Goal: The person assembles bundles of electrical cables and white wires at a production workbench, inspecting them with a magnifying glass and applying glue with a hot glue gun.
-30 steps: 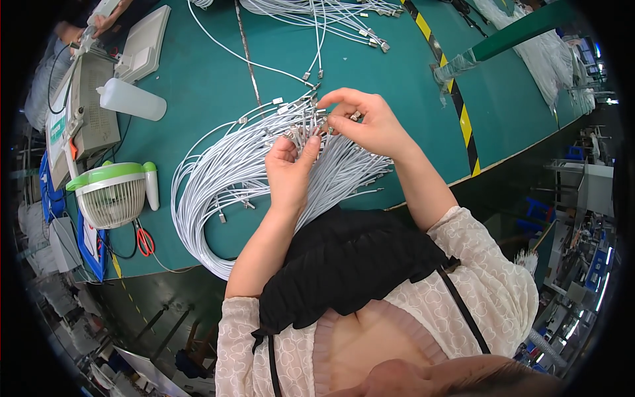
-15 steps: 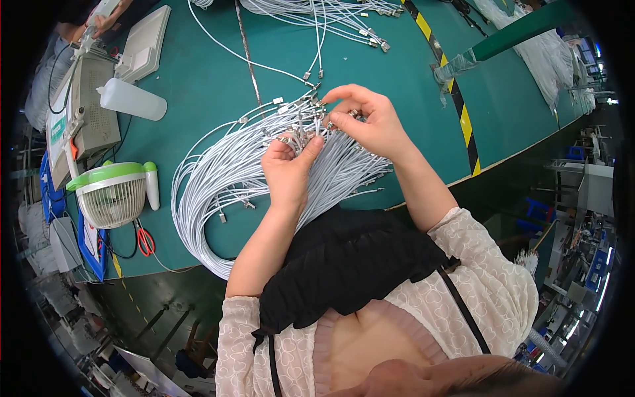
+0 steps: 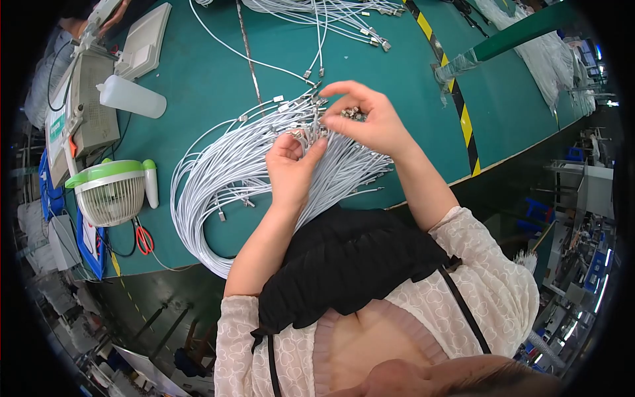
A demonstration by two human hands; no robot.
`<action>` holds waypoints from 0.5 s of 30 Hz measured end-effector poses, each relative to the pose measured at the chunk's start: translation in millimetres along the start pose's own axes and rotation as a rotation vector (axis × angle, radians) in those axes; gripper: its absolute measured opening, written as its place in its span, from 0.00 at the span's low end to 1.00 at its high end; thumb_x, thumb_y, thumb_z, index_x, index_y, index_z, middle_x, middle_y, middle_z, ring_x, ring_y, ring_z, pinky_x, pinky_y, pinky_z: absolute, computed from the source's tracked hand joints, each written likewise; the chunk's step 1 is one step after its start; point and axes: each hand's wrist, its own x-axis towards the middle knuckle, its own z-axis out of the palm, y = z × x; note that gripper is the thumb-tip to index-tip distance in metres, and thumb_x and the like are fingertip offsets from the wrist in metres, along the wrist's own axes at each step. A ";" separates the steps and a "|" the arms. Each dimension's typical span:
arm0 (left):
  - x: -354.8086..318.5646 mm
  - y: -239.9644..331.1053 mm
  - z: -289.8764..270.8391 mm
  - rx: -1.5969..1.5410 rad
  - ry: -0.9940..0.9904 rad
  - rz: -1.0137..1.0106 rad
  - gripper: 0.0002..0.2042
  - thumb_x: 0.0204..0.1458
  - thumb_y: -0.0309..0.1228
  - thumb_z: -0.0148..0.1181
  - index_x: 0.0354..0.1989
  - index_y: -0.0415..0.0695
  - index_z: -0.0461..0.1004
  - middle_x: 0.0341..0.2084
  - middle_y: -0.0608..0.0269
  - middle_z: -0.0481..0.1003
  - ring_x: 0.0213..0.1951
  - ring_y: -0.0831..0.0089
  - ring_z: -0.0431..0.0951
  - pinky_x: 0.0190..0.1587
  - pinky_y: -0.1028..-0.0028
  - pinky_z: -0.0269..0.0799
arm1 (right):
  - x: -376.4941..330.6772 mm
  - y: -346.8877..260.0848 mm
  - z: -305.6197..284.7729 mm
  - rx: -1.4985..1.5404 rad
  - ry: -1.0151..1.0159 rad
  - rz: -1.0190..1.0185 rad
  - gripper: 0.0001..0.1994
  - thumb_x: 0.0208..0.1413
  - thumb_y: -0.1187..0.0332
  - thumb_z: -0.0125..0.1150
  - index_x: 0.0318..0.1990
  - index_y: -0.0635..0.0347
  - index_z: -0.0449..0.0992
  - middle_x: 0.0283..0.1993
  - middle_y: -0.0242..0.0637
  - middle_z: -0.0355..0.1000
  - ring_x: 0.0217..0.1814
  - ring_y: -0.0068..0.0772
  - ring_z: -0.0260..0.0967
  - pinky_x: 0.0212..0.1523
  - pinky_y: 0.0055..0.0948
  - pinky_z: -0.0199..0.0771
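Observation:
A thick bundle of white cables (image 3: 198, 192) with small metal connectors lies curved across the green table in front of me. My left hand (image 3: 291, 165) is closed on some cable ends, thumb and fingers pinching near the connectors. My right hand (image 3: 370, 122) is at the far right side of the bundle, thumb and index finger curled around a connector end. Several metal connectors (image 3: 354, 114) show beside its palm. The exact piece between the right fingertips is too small to make out.
At the left stand a green-and-white fan (image 3: 112, 195), a white squeeze bottle (image 3: 133, 97), red-handled scissors (image 3: 144, 239) and a beige instrument box (image 3: 96, 99). More white cables (image 3: 331, 20) lie at the far side. A green post (image 3: 506, 43) rises at the right. Another person's hand (image 3: 114, 14) shows at top left.
My left hand has shifted slightly right and its thumb tip has moved a little. The right hand has tilted slightly, its fingertips staying at the connectors. The bundle lies nearly the same.

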 end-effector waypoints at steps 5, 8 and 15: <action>0.8 7.1 4.1 0.009 0.003 -0.053 0.11 0.41 0.16 0.59 0.35 0.36 0.70 0.32 0.60 0.74 0.35 0.79 0.73 0.38 0.81 0.67 | 0.9 -5.4 1.5 -0.183 -0.053 -0.027 0.12 0.45 0.76 0.57 0.40 0.62 0.70 0.23 0.29 0.70 0.25 0.15 0.66 0.27 0.14 0.64; 1.1 6.4 1.8 0.044 0.003 -0.052 0.11 0.40 0.16 0.59 0.35 0.36 0.70 0.31 0.61 0.74 0.34 0.79 0.73 0.38 0.81 0.68 | -1.0 2.5 0.7 -0.050 -0.019 0.109 0.12 0.44 0.76 0.57 0.39 0.63 0.71 0.22 0.28 0.70 0.24 0.13 0.64 0.25 0.14 0.61; 2.7 -2.3 -2.4 0.116 0.006 0.002 0.12 0.39 0.16 0.60 0.34 0.37 0.70 0.30 0.61 0.74 0.32 0.80 0.73 0.37 0.81 0.67 | -2.1 -6.0 3.8 -0.137 -0.017 0.123 0.11 0.44 0.76 0.57 0.39 0.63 0.71 0.23 0.29 0.71 0.25 0.14 0.65 0.26 0.15 0.63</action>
